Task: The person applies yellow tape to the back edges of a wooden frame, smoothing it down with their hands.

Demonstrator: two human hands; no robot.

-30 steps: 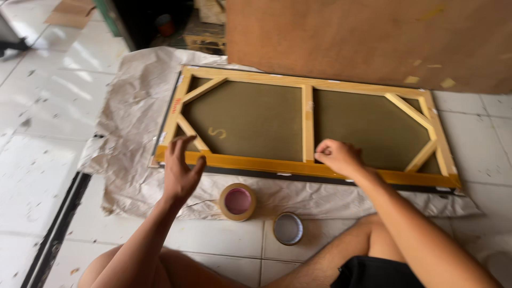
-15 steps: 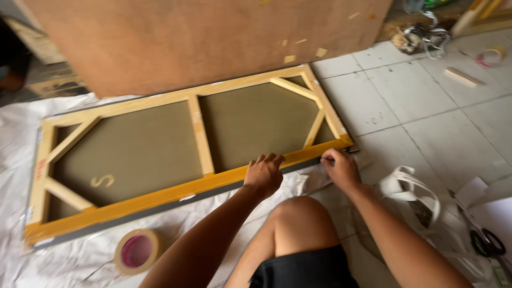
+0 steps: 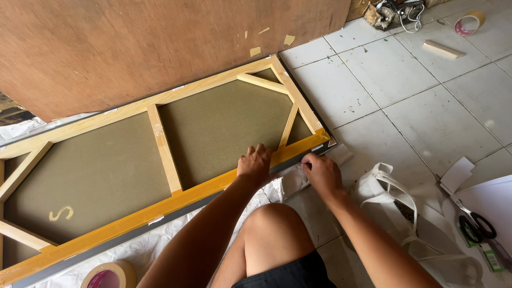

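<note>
A long wooden stretcher frame (image 3: pixel 163 152) with olive canvas lies face down on white wrapping paper (image 3: pixel 149 248). Orange-yellow tape runs along its near edge. My left hand (image 3: pixel 255 165) presses flat on that taped near rail, close to the right corner. My right hand (image 3: pixel 321 172) sits just right of it, below the corner, pinching a strip of paper or tape at the frame's edge. My bare knee (image 3: pixel 274 226) is raised between the arms.
A tape roll (image 3: pixel 110 275) lies near the bottom left. A large plywood sheet (image 3: pixel 160 42) leans behind the frame. A white bag (image 3: pixel 392 194), scissors (image 3: pixel 477 224) and paper scraps lie right on the tiled floor; another tape roll (image 3: pixel 468 23) and wood stick (image 3: pixel 442 49) farther off.
The view has swung right along the frame. Both hands have shifted from the middle of the near rail to its right corner, and the right hand now pinches the edge strip.
</note>
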